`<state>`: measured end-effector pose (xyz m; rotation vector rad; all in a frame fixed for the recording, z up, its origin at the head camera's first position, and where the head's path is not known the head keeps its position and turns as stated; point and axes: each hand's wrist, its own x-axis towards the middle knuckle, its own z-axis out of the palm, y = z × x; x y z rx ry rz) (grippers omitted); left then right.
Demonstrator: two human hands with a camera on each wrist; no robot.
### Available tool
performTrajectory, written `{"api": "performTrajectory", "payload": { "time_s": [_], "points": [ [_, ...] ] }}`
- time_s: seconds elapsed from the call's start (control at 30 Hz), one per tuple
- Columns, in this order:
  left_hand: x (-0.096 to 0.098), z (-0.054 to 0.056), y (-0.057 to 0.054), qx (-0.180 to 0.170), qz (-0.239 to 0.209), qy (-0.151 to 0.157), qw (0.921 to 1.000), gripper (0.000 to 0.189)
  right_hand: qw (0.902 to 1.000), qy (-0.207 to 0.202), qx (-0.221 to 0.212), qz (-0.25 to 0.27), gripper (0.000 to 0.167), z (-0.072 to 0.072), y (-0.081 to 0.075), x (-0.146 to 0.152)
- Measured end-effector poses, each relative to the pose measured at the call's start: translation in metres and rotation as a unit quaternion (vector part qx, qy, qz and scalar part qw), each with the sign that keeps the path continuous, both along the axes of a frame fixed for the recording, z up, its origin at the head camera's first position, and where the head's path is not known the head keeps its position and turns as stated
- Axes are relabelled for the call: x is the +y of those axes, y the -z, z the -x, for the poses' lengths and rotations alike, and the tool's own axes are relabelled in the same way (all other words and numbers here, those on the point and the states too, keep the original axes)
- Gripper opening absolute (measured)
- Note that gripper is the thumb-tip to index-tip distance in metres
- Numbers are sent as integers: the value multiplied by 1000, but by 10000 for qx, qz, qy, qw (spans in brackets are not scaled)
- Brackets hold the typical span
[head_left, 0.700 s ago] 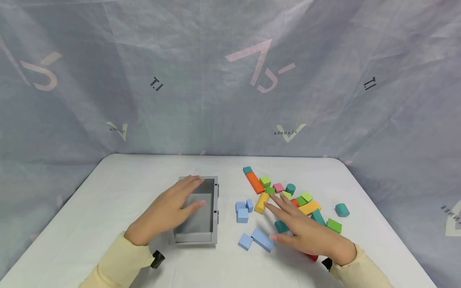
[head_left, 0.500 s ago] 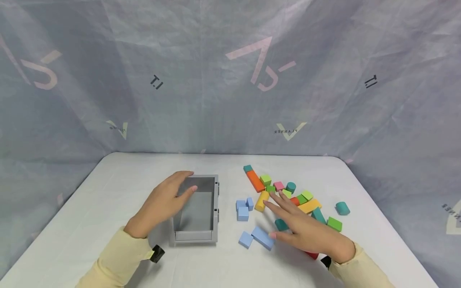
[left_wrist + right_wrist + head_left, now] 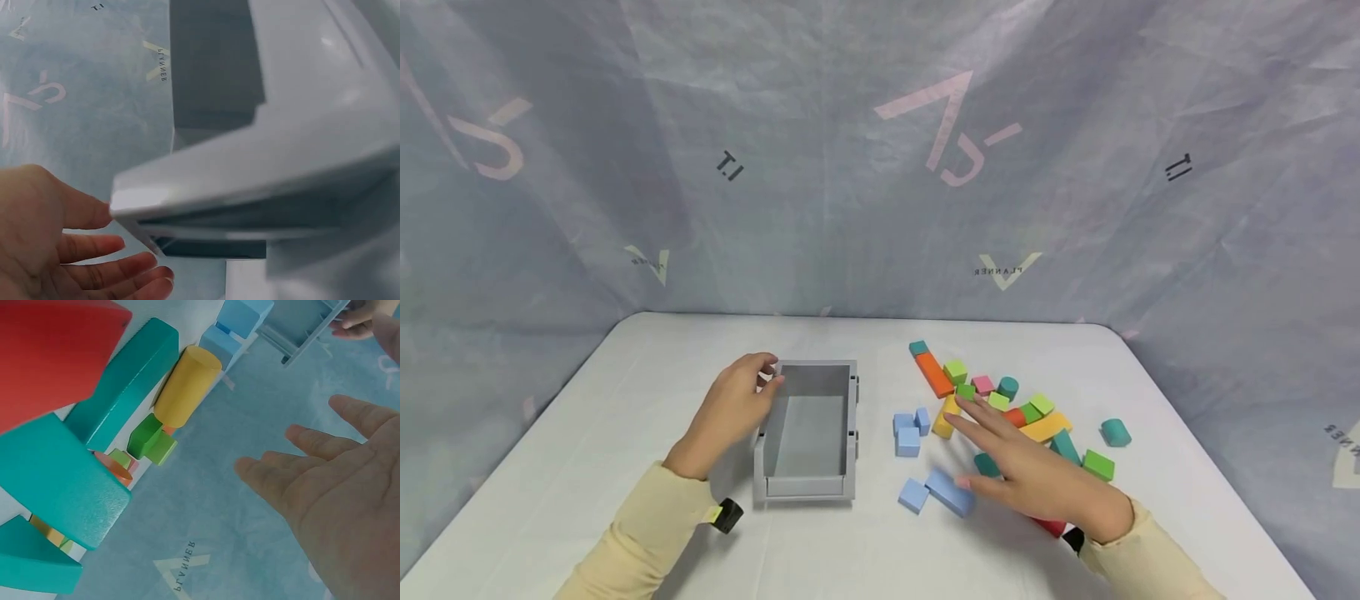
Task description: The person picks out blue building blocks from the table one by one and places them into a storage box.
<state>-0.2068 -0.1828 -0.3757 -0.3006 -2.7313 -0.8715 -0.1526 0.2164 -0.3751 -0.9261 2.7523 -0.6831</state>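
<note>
The grey open-topped box (image 3: pixel 805 489) stands on the table. At its far left corner is my left hand (image 3: pixel 737 400), palm toward the box. In the left wrist view the thumb (image 3: pixel 87 209) is at the corner of the box, possibly touching it, while the loosely bent fingers stay apart from the wall. My right hand (image 3: pixel 1037 475) hovers over the coloured blocks with fingers spread, holding nothing. Nearest it are a yellow cylinder (image 3: pixel 946 417), a long blue block (image 3: pixel 950 492) and a teal block (image 3: pixel 987 465). A red block (image 3: pixel 1051 527) is partly hidden beneath it.
Light blue blocks (image 3: pixel 907 442) lie between the box and the right hand. Beyond that hand are an orange bar (image 3: pixel 934 375), a yellow bar (image 3: pixel 1047 427) and several green blocks. A teal rounded block (image 3: pixel 1116 432) lies apart at the right. A printed cloth (image 3: pixel 820 167) hangs behind the table.
My left hand has drawn back to the left from above the box's opening to its far left corner, its fingers bending more. The right hand and the blocks stay nearly unchanged.
</note>
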Motion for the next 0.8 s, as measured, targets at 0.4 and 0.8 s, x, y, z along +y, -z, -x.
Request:
{"api": "performTrajectory", "payload": {
  "time_s": [0.4,0.8],
  "points": [
    [-3,7,10,148,354,-98,9992,25,9997,-118,212,-35,71,2,-3,-7],
    [-4,9,14,-233,347,-136,9990,32,9970,-260,708,-168,53,8,1,-16]
  ]
}}
